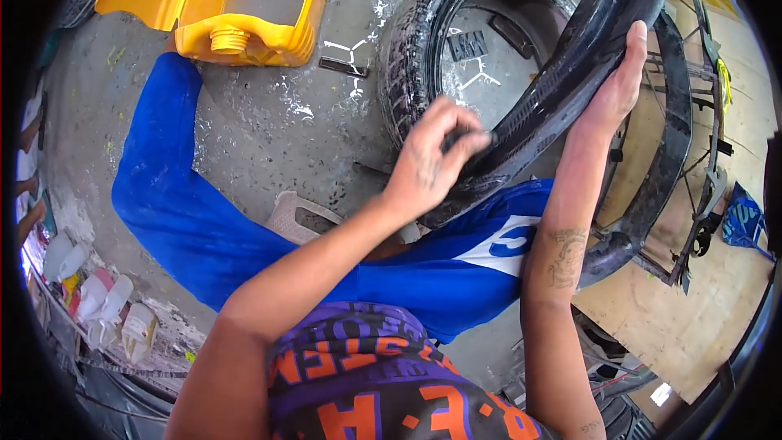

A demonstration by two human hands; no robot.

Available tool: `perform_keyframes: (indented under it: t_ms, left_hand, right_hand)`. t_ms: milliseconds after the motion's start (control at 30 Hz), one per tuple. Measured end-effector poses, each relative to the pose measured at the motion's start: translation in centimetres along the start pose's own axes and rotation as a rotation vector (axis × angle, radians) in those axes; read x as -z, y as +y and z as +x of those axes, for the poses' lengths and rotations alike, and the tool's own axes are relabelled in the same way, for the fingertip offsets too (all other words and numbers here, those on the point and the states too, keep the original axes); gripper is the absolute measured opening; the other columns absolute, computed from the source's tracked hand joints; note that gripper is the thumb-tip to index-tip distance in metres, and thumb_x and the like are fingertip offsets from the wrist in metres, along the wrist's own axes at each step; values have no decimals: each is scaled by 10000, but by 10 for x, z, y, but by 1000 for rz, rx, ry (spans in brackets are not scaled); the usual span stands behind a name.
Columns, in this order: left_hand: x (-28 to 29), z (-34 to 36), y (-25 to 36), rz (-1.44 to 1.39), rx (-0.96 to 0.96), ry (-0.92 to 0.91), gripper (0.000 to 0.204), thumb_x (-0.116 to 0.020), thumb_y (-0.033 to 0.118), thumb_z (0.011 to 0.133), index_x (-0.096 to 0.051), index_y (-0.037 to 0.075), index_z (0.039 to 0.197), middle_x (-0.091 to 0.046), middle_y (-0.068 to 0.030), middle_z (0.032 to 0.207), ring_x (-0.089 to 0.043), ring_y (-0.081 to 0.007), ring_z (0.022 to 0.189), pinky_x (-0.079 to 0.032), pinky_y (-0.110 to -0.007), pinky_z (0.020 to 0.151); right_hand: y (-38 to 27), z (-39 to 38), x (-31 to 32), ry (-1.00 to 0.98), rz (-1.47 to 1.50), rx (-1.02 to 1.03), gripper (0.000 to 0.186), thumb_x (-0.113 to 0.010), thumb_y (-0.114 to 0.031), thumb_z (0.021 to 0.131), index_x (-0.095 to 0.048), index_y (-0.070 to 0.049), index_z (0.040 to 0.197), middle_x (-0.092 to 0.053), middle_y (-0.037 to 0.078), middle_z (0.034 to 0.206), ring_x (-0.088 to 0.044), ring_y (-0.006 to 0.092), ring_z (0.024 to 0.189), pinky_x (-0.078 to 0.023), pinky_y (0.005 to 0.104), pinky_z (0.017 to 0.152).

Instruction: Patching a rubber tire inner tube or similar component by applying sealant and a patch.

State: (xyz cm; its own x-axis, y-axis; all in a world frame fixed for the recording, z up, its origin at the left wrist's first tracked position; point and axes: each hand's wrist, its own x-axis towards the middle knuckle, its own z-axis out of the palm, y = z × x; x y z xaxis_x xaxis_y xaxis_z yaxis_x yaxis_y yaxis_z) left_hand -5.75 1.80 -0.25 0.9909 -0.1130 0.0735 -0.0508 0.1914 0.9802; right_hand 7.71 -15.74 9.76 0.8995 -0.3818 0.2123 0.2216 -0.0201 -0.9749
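A long curved black strip (562,73), which looks like a section of tyre, slants from the upper right down to my lap. My right hand (621,85) grips its right edge, the fingers partly hidden behind it. Close to the strip's lower left edge, my left hand (436,151) is closed with thumb and fingers pinched on a small dark object, too blurred to name. Beyond the strip, a worn tyre (407,57) lies flat on the grey floor, dark rubber scraps (511,35) inside its ring.
A cut-open yellow jerrycan (244,41) lies at the upper left. At right, a black curved band (672,130) and a thin dark frame (717,187) rest by a plywood sheet (643,334). Plastic bottles (106,301) stand lower left. White scraps litter the floor.
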Motion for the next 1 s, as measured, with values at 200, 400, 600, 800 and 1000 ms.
perform_keyframes:
  t_ms: [200, 400, 600, 800, 1000]
  left_hand:
    - [-25, 34, -3, -259, 85, 44, 158, -762, 83, 924, -619, 25, 961, -657, -42, 929, -599, -111, 915, -467, -271, 875]
    - [-20, 33, -16, -530, 283, -101, 99, -731, 70, 954, -635, 56, 971, -659, -6, 929, -602, -93, 943, -476, -279, 893]
    - [-14, 4, -42, -773, 368, -128, 94, -723, 80, 961, -641, 74, 1009, -654, -10, 984, -601, -115, 970, -469, -297, 928]
    - [-13, 26, -34, -808, 437, -181, 141, -741, 108, 956, -631, 69, 1034, -634, -1, 1001, -586, -107, 971, -470, -283, 911]
    - [-14, 39, -31, -889, 432, -198, 139, -755, 118, 947, -639, 57, 994, -631, -2, 974, -585, -107, 972, -469, -286, 910]
  right_hand:
    - [1, 1, -1, -6, -69, 12, 458, -588, -436, 1035, -624, -40, 1263, -676, 58, 1068, -634, 166, 938, -514, 304, 837]
    - [1, 6, 9, -37, 14, -17, 427, -613, -424, 1023, -671, -38, 1196, -736, 76, 988, -698, 179, 771, -577, 317, 703]
    - [4, 5, 8, -13, -10, 13, 422, -599, -417, 1028, -674, -32, 1183, -741, 87, 973, -710, 191, 785, -590, 316, 725]
    - [-8, -4, -8, 83, -57, -82, 479, -609, -449, 1014, -662, -20, 1221, -742, 107, 1015, -713, 195, 812, -588, 323, 740]
    - [-13, -7, -4, 40, -46, -132, 510, -560, -486, 1029, -659, -27, 1228, -736, 101, 1003, -708, 202, 817, -582, 323, 764]
